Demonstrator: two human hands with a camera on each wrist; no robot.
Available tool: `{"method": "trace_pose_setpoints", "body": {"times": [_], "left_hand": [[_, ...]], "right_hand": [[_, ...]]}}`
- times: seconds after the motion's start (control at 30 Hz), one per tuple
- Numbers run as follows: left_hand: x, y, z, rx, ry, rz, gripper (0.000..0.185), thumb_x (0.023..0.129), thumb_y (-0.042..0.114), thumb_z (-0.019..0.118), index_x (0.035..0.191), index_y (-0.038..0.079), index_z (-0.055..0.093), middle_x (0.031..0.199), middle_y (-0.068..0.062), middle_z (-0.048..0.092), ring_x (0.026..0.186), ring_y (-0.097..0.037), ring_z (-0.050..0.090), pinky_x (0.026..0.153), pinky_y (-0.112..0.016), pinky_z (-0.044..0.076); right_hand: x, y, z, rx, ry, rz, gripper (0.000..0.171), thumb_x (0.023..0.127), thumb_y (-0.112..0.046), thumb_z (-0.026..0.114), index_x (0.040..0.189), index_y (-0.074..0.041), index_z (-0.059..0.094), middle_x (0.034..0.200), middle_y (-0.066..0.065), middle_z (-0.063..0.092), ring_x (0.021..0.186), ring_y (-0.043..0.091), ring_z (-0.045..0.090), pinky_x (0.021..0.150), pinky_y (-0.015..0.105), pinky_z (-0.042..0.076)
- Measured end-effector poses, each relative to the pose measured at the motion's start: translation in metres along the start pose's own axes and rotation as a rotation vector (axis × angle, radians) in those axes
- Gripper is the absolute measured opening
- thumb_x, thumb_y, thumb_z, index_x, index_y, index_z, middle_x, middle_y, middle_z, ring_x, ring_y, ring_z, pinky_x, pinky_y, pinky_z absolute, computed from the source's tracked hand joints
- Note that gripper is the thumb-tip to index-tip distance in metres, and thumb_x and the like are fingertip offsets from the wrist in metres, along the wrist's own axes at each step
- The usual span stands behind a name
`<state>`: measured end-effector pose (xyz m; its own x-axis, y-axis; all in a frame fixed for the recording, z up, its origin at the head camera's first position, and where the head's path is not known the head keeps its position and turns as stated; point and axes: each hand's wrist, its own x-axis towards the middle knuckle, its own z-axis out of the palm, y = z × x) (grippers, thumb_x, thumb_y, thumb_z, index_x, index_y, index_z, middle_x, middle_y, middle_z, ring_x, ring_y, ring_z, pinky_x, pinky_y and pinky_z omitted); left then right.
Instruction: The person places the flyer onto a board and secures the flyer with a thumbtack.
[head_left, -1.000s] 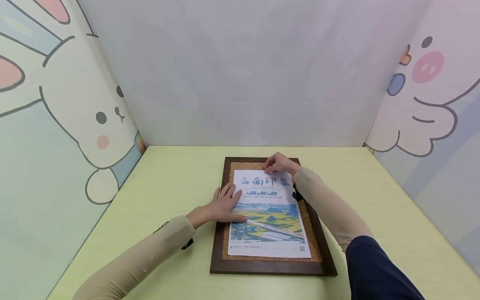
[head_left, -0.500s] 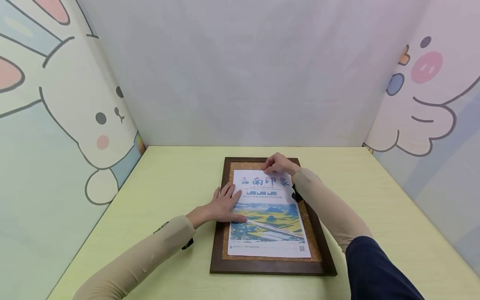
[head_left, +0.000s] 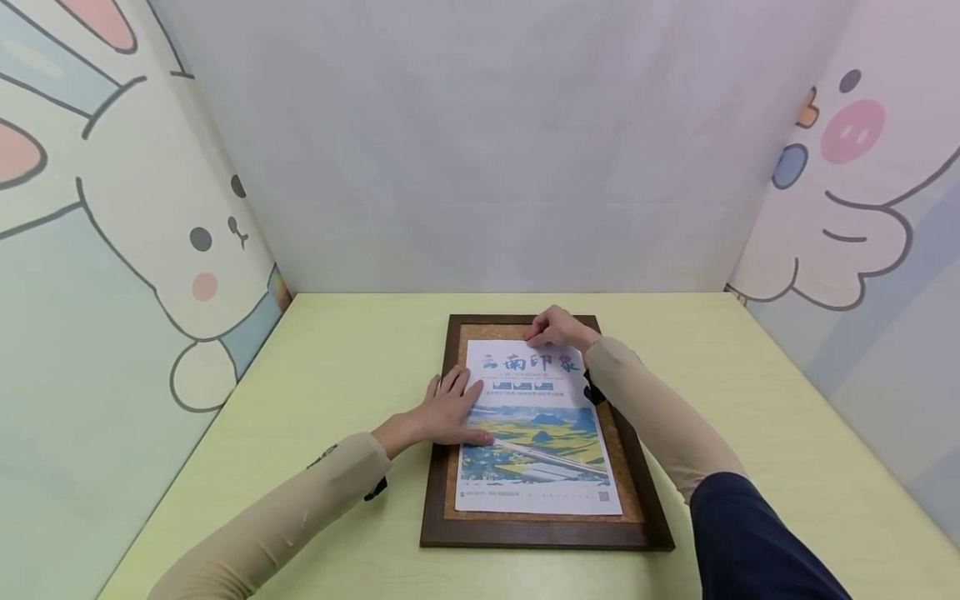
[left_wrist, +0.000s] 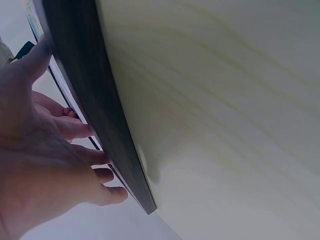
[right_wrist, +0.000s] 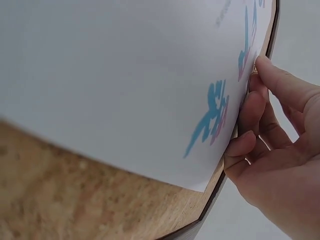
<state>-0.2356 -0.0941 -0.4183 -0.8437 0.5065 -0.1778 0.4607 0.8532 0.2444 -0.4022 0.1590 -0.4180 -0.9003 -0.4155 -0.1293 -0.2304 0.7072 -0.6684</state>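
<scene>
A printed poster (head_left: 536,467) with blue lettering and a landscape picture lies on a cork board (head_left: 487,332) with a dark brown frame (head_left: 532,535). My left hand (head_left: 447,414) spreads across the frame's left side, thumb on the poster; its fingers (left_wrist: 75,129) reach over the frame edge in the left wrist view. At the poster's top edge, my right hand (head_left: 558,327) has thumb and curled fingers (right_wrist: 252,107) closed together. Between the fingertips is a small thing, mostly covered; I cannot tell what it is.
The framed board lies on a pale yellow-green table (head_left: 360,358). A grey-white backdrop (head_left: 510,150) stands behind, with cartoon-printed panels on the left (head_left: 150,208) and right (head_left: 855,200). My right forearm crosses the board's upper right side.
</scene>
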Motion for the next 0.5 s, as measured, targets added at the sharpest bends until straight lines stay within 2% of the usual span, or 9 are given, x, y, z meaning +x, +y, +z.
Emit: {"method": "trace_pose_setpoints", "body": {"times": [0.5], "left_hand": [[-0.0001,0.0004,0.0010,-0.003,-0.007,-0.009,0.097,0.082,0.065,0.061,0.153,0.008,0.025,0.161,-0.020,0.013,0.150,-0.038,0.005,0.114,-0.064,0.008]], "right_hand": [[0.0015,-0.0005,0.0024,-0.009,-0.001,0.001,0.006,0.086,-0.011,0.072,0.088,-0.007,0.075,0.095,0.008,0.074,0.078,0.016,0.060,0.080,0.028,0.044]]}}
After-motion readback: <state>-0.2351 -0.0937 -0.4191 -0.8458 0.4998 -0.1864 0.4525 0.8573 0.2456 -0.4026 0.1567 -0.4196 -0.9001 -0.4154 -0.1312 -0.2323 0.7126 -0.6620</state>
